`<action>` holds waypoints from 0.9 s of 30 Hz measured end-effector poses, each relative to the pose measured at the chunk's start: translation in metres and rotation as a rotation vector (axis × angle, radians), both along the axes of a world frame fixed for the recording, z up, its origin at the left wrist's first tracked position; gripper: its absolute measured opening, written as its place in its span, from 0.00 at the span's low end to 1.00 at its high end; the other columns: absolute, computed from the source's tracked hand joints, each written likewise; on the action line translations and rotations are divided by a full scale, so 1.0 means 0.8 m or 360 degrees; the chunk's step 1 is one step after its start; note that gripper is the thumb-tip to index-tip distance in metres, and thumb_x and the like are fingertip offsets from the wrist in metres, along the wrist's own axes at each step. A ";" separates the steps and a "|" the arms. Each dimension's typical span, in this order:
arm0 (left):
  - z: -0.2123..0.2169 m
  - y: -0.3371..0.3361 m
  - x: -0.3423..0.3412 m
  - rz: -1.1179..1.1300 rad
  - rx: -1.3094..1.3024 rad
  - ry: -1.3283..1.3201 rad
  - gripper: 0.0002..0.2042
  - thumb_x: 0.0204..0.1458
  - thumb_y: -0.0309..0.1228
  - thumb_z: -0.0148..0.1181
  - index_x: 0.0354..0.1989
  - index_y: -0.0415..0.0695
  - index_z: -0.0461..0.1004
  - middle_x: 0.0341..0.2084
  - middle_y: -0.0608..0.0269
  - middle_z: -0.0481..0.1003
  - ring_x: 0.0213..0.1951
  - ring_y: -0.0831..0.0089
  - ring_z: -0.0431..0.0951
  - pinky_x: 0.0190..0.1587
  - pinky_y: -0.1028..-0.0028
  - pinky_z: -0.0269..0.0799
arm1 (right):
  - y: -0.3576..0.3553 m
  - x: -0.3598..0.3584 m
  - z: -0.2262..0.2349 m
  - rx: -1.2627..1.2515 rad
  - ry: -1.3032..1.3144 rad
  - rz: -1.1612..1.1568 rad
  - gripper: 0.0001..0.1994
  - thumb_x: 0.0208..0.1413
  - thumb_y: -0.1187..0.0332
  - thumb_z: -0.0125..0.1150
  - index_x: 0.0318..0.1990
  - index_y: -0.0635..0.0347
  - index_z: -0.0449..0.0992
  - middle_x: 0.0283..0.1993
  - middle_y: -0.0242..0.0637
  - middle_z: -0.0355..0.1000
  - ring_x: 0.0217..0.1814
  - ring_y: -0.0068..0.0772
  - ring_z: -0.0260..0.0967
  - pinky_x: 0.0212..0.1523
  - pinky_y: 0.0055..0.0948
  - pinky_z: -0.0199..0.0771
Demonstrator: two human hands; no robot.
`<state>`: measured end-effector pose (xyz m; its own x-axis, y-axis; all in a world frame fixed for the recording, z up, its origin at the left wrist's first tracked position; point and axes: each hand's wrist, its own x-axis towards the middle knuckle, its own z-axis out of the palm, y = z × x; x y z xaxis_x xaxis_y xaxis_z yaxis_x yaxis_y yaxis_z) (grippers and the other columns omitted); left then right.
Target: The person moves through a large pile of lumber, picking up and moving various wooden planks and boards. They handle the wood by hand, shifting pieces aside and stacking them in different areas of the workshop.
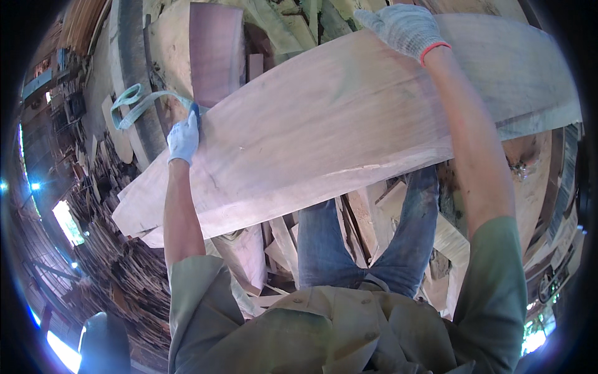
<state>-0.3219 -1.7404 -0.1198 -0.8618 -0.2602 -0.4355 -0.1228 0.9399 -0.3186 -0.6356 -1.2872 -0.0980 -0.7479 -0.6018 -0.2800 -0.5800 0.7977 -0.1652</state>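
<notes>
A wide, pale reddish wooden slab (324,131) lies tilted across the middle of the view, in front of my legs. My left hand (183,140), in a pale knit glove, grips the slab's far left edge, close to a light green strap (134,101). My right hand (405,28), in a grey knit glove with a red cuff, is closed over the slab's far upper edge. Both arms are stretched out over the board.
Offcuts and planks (274,243) lie piled under the slab around my feet. A darker upright board (215,50) and more slabs stand behind. Stacked scrap wood (118,249) fills the left side. A thick log section (529,168) sits at right.
</notes>
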 end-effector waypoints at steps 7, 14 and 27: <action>0.030 0.076 -0.021 0.0729 0.0073 0.0072 0.24 0.62 0.47 0.34 0.43 0.46 0.77 0.36 0.44 0.76 0.39 0.47 0.76 0.43 0.54 0.69 | 0.020 0.012 -0.042 0.0131 0.0188 0.0293 0.14 0.61 0.54 0.46 0.46 0.47 0.74 0.31 0.39 0.76 0.32 0.42 0.75 0.35 0.40 0.74; 0.032 0.104 0.004 0.0576 0.0469 0.0576 0.18 0.59 0.41 0.42 0.47 0.47 0.76 0.41 0.52 0.77 0.45 0.53 0.75 0.49 0.61 0.69 | 0.045 0.038 -0.036 -0.0340 0.0231 0.0148 0.24 0.59 0.49 0.46 0.27 0.58 0.80 0.28 0.44 0.76 0.33 0.46 0.75 0.40 0.41 0.73; 0.035 -0.048 0.108 0.0841 0.0527 0.0424 0.18 0.62 0.35 0.39 0.47 0.37 0.74 0.44 0.49 0.74 0.48 0.55 0.72 0.54 0.64 0.65 | -0.061 0.133 0.013 -0.0601 -0.0101 0.0387 0.21 0.51 0.47 0.51 0.33 0.54 0.81 0.33 0.41 0.77 0.38 0.43 0.74 0.39 0.47 0.66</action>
